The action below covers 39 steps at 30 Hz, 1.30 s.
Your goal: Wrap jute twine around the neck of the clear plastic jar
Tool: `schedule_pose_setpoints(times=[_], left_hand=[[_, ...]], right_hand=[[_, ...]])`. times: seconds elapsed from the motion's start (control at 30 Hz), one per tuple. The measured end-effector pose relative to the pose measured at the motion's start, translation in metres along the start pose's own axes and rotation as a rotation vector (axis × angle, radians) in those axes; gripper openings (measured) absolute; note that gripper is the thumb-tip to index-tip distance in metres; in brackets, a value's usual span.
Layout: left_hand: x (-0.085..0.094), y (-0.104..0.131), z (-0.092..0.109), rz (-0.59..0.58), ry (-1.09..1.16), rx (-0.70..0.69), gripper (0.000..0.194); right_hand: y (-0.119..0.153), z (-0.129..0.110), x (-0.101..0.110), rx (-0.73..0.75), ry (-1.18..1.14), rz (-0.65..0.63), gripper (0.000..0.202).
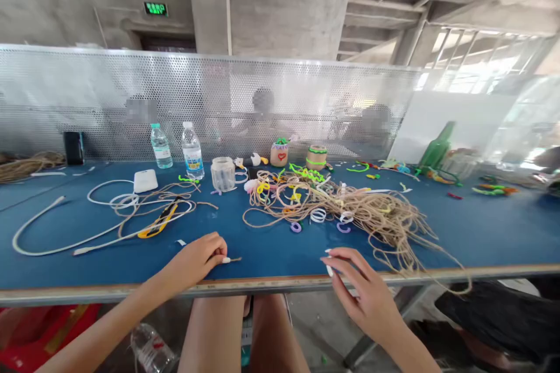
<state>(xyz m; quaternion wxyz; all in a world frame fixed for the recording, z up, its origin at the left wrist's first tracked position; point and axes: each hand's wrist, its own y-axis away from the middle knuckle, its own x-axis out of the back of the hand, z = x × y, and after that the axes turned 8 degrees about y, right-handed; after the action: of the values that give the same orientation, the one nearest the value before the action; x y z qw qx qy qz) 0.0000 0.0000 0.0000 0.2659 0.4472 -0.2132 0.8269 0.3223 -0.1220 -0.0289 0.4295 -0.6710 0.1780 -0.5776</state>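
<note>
My left hand (205, 253) rests at the table's front edge, its fingers pinched on a short piece of twine (236, 259). Only the end of that twine sticks out past the fingertips; the rest is hidden. To the right, my right hand (359, 285) hovers over the front edge with its fingers apart and nothing visible in them. Beyond it lies a loose heap of brown twine (394, 215), with one strand hanging over the edge. A yellow utility knife (160, 221) lies behind my left hand, among white cables (44, 252).
A glass jar (223, 175), two water bottles (192, 151) and two twine-wrapped jars (279, 154) stand toward the back. A green bottle (438, 145) is at the right. Curled pipe cleaners (318, 215) lie around the heap. Behind everything rises a perforated metal screen (100, 105).
</note>
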Motion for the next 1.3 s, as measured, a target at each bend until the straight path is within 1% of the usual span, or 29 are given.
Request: schedule_pose_setpoints(times=[0.07, 0.13, 0.2, 0.23, 0.27, 0.3, 0.33, 0.37, 0.4, 0.43, 0.47, 0.53, 0.57, 0.63, 0.73, 0.83, 0.87, 0.97, 1.03, 1.07, 1.17, 1.23, 1.3], left_hand=[[0.019, 0.0, -0.016, 0.034, -0.118, 0.028, 0.019], [0.039, -0.008, -0.027, 0.154, -0.267, 0.113, 0.021], [0.052, -0.025, -0.026, 0.275, -0.336, 0.155, 0.025], [0.053, -0.037, -0.02, 0.303, -0.337, 0.137, 0.028], [0.051, -0.051, -0.01, 0.301, -0.324, 0.095, 0.029], [0.044, -0.067, 0.003, 0.254, -0.288, 0.017, 0.028], [0.035, -0.083, 0.016, 0.163, -0.26, -0.049, 0.028], [0.024, -0.101, 0.028, 0.106, -0.251, -0.079, 0.025], [0.012, -0.118, 0.038, 0.085, -0.255, -0.077, 0.023], [0.001, -0.133, 0.044, 0.081, -0.263, -0.053, 0.024], [-0.01, -0.147, 0.047, 0.086, -0.271, -0.02, 0.024], [-0.024, -0.167, 0.042, 0.073, -0.27, 0.027, 0.021], [-0.028, -0.172, 0.036, 0.072, -0.263, 0.037, 0.02], [-0.028, -0.177, 0.021, 0.09, -0.239, 0.032, 0.019], [-0.016, -0.176, 0.005, 0.183, -0.175, 0.001, 0.015], [0.003, -0.176, 0.002, 0.304, -0.053, -0.035, 0.017], [0.009, -0.176, 0.003, 0.336, 0.0, -0.056, 0.019], [0.024, -0.175, 0.007, 0.4, 0.183, -0.146, 0.018], [0.032, -0.171, 0.011, 0.432, 0.312, -0.203, 0.015], [0.035, -0.169, 0.013, 0.445, 0.378, -0.224, 0.013], [0.042, -0.162, 0.019, 0.446, 0.588, -0.248, 0.014], [0.046, -0.159, 0.02, 0.431, 0.747, -0.236, 0.017], [0.051, -0.158, 0.02, 0.446, 0.904, -0.216, 0.015]], right_hand=[[-0.002, 0.014, 0.001, -0.024, 0.011, -0.013, 0.024], [-0.015, 0.027, 0.0, -0.029, 0.014, -0.031, 0.021], [-0.039, 0.039, -0.006, -0.026, -0.007, -0.083, 0.019], [-0.055, 0.044, -0.011, -0.029, -0.021, -0.122, 0.018], [-0.073, 0.048, -0.019, -0.035, -0.035, -0.177, 0.019], [-0.093, 0.05, -0.029, -0.035, -0.05, -0.234, 0.018], [-0.112, 0.052, -0.04, -0.033, -0.059, -0.3, 0.02], [-0.129, 0.054, -0.053, -0.036, -0.065, -0.377, 0.025], [-0.145, 0.055, -0.068, -0.031, -0.066, -0.46, 0.033], [-0.157, 0.055, -0.082, -0.03, -0.065, -0.491, 0.039], [-0.165, 0.056, -0.097, -0.038, -0.06, -0.509, 0.042], [-0.17, 0.059, -0.123, -0.067, -0.049, -0.513, 0.038], [-0.169, 0.061, -0.133, -0.083, -0.046, -0.511, 0.034], [-0.161, 0.069, -0.148, -0.103, -0.052, -0.502, 0.025], [-0.15, 0.081, -0.156, -0.123, -0.076, -0.464, 0.019], [-0.148, 0.087, -0.154, -0.181, -0.087, -0.373, 0.026], [-0.148, 0.086, -0.153, -0.208, -0.085, -0.334, 0.033], [-0.152, 0.08, -0.153, -0.298, -0.061, -0.208, 0.066], [-0.154, 0.076, -0.155, -0.366, -0.036, -0.1, 0.079], [-0.155, 0.075, -0.156, -0.393, -0.032, -0.036, 0.081], [-0.156, 0.08, -0.155, -0.44, -0.046, 0.123, 0.073], [-0.154, 0.09, -0.151, -0.475, -0.044, 0.183, 0.071], [-0.152, 0.101, -0.144, -0.529, -0.027, 0.22, 0.073]])
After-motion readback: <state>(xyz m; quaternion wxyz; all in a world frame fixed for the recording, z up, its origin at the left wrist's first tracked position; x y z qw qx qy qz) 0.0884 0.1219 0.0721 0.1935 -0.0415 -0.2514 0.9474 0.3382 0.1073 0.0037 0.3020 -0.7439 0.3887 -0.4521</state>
